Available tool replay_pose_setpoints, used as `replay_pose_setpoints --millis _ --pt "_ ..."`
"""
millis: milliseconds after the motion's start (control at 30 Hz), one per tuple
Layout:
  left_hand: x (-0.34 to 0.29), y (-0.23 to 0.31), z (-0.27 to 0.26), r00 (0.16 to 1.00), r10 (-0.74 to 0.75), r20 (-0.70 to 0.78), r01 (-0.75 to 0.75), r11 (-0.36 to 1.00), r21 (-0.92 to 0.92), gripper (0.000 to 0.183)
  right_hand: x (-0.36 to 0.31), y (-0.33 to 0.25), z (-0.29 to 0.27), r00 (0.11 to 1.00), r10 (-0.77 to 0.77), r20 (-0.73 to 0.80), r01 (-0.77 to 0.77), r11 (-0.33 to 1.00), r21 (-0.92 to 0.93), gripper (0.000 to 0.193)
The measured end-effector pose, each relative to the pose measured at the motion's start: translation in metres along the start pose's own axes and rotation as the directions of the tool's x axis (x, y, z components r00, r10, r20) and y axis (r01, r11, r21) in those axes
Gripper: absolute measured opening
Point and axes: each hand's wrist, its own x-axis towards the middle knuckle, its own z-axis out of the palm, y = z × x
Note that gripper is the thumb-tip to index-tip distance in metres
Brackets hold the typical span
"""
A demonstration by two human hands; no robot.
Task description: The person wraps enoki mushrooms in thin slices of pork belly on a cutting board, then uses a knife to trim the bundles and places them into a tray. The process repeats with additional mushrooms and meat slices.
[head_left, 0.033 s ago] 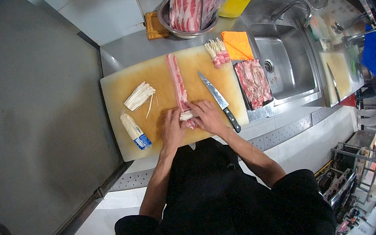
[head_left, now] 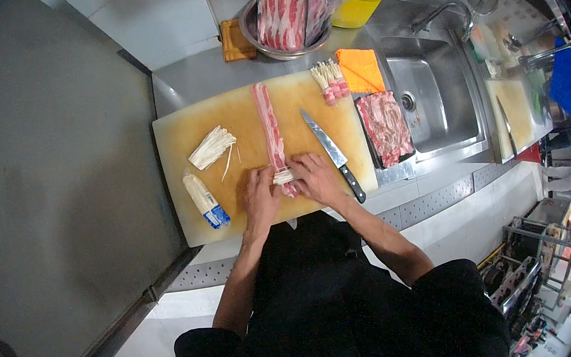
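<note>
A long strip of raw bacon [head_left: 268,119] lies lengthwise on the cutting board [head_left: 182,120], its near end close to me. Across that near end sits a small bundle of enoki mushrooms [head_left: 285,176]. My left hand [head_left: 259,195] is closed on the bundle's left end, and my right hand [head_left: 316,180] on its right end; part of the fingertips is hidden. Loose enoki [head_left: 212,147] and a packaged bunch of enoki [head_left: 205,199] are to the left. A knife [head_left: 328,147] rests right of the strip. Finished-looking bacon-wrapped enoki rolls [head_left: 331,84] stand at the board's far right corner.
Right of the board are a tray of sliced meat [head_left: 386,128], an orange cloth [head_left: 360,71] and a steel sink [head_left: 428,103]. Behind it stand a metal bowl [head_left: 252,33] with packed bacon, a wooden block [head_left: 235,41] and a yellow container [head_left: 357,4].
My fingers have shifted slightly outward along the enoki bundle, showing a little more of it. The other things stay where they were.
</note>
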Motion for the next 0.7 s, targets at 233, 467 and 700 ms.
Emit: replay_pose_setpoints --millis 233,467,700 --pt "0.0 0.003 0.021 0.993 -0.065 -0.096 0.069 0.997 0.032 0.019 0.008 0.008 0.006 0.999 -0.049 0.002 0.049 0.999 -0.01 0.044" --pt "0.003 0.008 0.001 0.995 -0.096 0.002 0.096 0.995 0.023 0.03 0.007 0.011 0.006 0.998 -0.038 -0.042 0.039 0.999 0.005 0.041" --pt "0.008 0.005 0.003 0.984 0.131 0.122 -0.137 0.99 0.04 0.031 -0.004 0.01 0.005 0.999 -0.05 0.008 0.05 0.999 -0.004 0.039"
